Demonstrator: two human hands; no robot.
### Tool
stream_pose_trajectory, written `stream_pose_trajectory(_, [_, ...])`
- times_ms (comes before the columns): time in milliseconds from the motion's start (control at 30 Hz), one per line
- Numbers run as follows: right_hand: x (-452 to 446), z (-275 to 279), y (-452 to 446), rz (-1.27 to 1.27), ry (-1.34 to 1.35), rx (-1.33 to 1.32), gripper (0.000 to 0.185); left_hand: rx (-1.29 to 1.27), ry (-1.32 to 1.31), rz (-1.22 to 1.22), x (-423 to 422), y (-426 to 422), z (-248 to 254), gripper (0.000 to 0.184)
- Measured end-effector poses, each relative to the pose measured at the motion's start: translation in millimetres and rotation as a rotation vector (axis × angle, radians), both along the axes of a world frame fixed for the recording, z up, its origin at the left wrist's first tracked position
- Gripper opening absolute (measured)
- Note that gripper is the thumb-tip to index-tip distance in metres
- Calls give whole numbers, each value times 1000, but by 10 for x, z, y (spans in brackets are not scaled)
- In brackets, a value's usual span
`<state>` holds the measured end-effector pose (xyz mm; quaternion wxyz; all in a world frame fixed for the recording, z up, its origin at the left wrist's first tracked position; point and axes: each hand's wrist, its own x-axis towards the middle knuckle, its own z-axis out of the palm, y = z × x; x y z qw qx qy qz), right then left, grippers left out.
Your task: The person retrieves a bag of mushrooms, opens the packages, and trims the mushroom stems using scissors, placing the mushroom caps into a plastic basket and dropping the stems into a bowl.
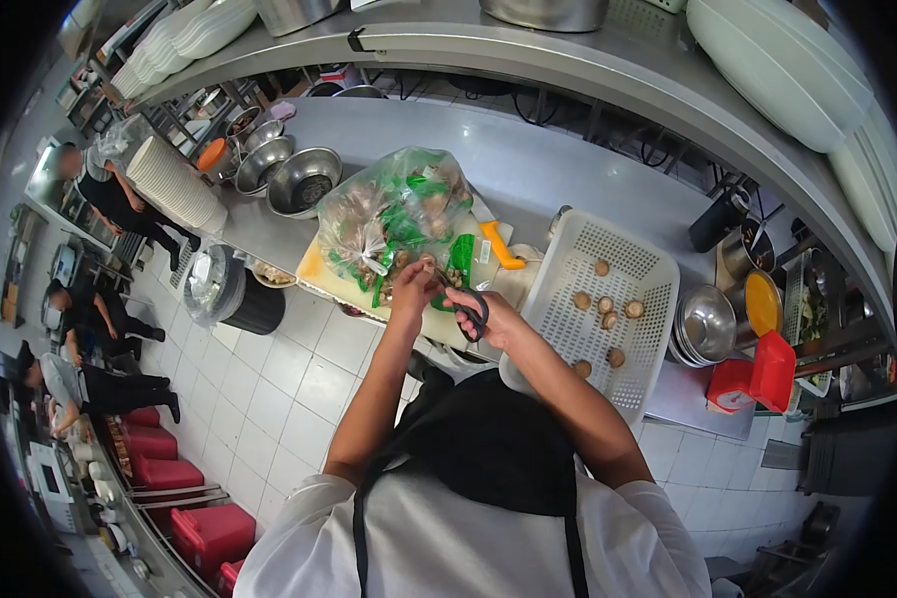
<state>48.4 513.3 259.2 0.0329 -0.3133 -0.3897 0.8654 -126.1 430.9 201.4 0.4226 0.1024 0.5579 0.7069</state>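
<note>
Black-handled scissors [475, 317] are gripped in my right hand [485, 316], their tips close to my left hand. My left hand [415, 289] pinches a small mushroom [428, 261] between its fingertips. Just beyond both hands, a clear and green plastic bag [404, 204] holding mushrooms lies on a cutting board [314, 264]. Some loose mushrooms [455, 275] show at the bag's opening. To the right stands a white perforated basket [653, 289] with several brown mushrooms [608, 321] in it. An orange-handled knife [498, 244] rests beside the bag.
Steel bowls [305, 181] stand at the back left, others [706, 324] right of the basket, near a red scale [733, 385]. A steel shelf [448, 45] runs overhead. A lined bin [254, 299] is on the left floor. Three people [100, 309] stand at far left.
</note>
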Motion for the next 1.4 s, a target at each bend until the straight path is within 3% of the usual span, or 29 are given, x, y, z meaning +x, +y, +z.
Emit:
stream_pose_trajectory(100, [-2,-51,-97,-62,36,-110,46,123,-202,-38,-56,-15,-59,30])
stream_pose_trajectory(200, [-12,-15,-175,-110,12,-64,45,169,-171,-43,-16,-20,-111,30])
stream_pose_trajectory(400, [69,94,-199,-18,-78,238,38,75,209,-100,53,-15,15,35])
stream_pose_trajectory(600, [55,33,-175,-119,2,8,42,97,377,-139,81,-16,-23,38])
stream_pose_trajectory(700, [10,-105,-150,-139,48,-182,46,141,143,-78,88,6,-172,38])
stream_pose_trajectory(800, [51,-92,-118,-130,86,-326,48,187,147,-25,97,28,-203,39])
stream_pose_trajectory(900, [90,-85,-88,-118,43,-311,48,170,147,16,38,8,-159,39])
stream_pose_trajectory(1000, [252,164,-204,-189,33,-138,45,107,314,73,-1,57,-74,37])
stream_pose_trajectory(1133, [729,472,-360,-380,108,300,32,49,676,-128,304,201,411,34])
stream_pose_trajectory(1200, [991,623,-397,-497,38,404,30,-25,737,-370,591,331,642,44])
stream_pose_trajectory(1267, [1246,651,-419,-556,4,534,35,179,492,-377,956,489,808,53])
stream_pose_trajectory(1367, [1517,498,-451,-677,-26,502,34,211,545,-419,1042,662,755,61])
stream_pose_trajectory(1400, [1600,436,-484,-707,-41,491,34,181,666,-357,991,670,729,44])
